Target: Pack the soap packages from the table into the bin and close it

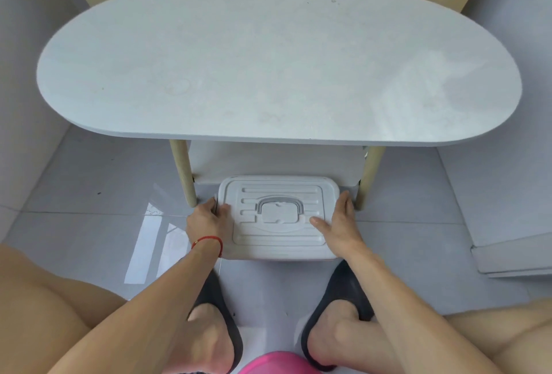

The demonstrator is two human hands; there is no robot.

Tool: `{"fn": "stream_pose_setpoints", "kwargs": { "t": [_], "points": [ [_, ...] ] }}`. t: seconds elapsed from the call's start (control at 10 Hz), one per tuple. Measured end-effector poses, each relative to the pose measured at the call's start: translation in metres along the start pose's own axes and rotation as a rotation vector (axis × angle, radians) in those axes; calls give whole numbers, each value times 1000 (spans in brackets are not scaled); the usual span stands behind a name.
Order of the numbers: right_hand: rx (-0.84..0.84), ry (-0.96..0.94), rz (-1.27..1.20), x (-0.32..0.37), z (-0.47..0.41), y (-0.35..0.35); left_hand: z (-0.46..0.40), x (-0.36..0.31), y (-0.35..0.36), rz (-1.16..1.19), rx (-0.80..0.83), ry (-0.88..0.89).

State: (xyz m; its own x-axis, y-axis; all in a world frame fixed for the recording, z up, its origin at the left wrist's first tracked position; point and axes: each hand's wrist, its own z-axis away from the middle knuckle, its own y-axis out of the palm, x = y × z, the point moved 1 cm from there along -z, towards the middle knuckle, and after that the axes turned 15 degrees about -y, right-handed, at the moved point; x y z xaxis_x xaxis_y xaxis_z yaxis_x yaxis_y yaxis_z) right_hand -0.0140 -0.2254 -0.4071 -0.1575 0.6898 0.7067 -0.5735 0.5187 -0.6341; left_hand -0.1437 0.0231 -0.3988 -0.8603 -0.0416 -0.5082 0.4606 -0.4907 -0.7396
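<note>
A pale grey plastic bin (pixel 277 249) stands on the floor under the front edge of the table, its ribbed lid (pixel 277 236) on top with a grey handle (pixel 280 204) folded flat in the middle. My left hand (pixel 207 219) grips the lid's left edge, fingers curled at the side clip. My right hand (pixel 339 222) lies flat against the lid's right edge, fingers stretched forward. No soap packages are in sight. The oval white tabletop (pixel 268 68) bears nothing.
Two wooden table legs (pixel 183 173) (pixel 369 176) flank the bin, with a lower shelf (pixel 268 161) just behind it. My feet in dark slippers (pixel 331 299) stand close in front of the bin. Glossy grey floor tiles (pixel 104 194) surround it; a white skirting (pixel 507 257) runs at right.
</note>
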Motion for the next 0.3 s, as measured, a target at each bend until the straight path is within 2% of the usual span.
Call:
{"fn": "stream_pose_setpoints", "kwargs": {
  "t": [0.1, 0.2, 0.3],
  "points": [
    [164, -18, -6, 3, 2, -32, 4, -14, -19, -103, 162, -41],
    [136, -76, 37, 28, 12, -58, 28, -36, -45, -230, 92, 79],
    [54, -279, -44, 58, 34, -91, 72, -70, -74, 73, -56, 552]
  ]
}}
